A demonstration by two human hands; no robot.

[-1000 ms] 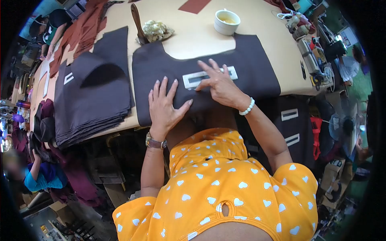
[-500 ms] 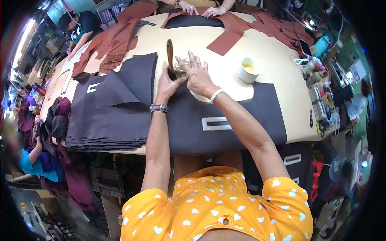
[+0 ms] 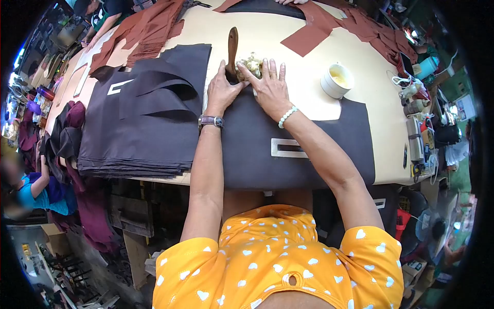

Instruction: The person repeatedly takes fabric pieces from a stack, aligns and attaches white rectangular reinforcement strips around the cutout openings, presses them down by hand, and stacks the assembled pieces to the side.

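Observation:
My left hand (image 3: pixel 221 91) is at the base of the upright wooden-handled tool (image 3: pixel 232 49), fingers curved and thumb pointing right; its exact hold is unclear. My right hand (image 3: pixel 271 90) has its fingers spread beside a whitish, crusted lump (image 3: pixel 251 67), its thumb touching or close to it. Under my forearms lies a dark brown panel (image 3: pixel 247 149) with a curved cutout. A white rectangular frame (image 3: pixel 289 148) rests on the panel, partly hidden by my right forearm. The white cup (image 3: pixel 337 81) with yellowish contents stands to the right.
Stacked dark panels (image 3: pixel 139 149) lie on the left. Reddish-brown pieces (image 3: pixel 149 33) are at the back left, others (image 3: pixel 311 28) at the back. A co-worker's hand (image 3: pixel 292 1) shows at the top. Cables and small items crowd the right edge.
Both my hands have moved from the panel and white frame up to the tool and lump. Over the last half second, my right hand has shifted rightward off the lump. The view has also shifted.

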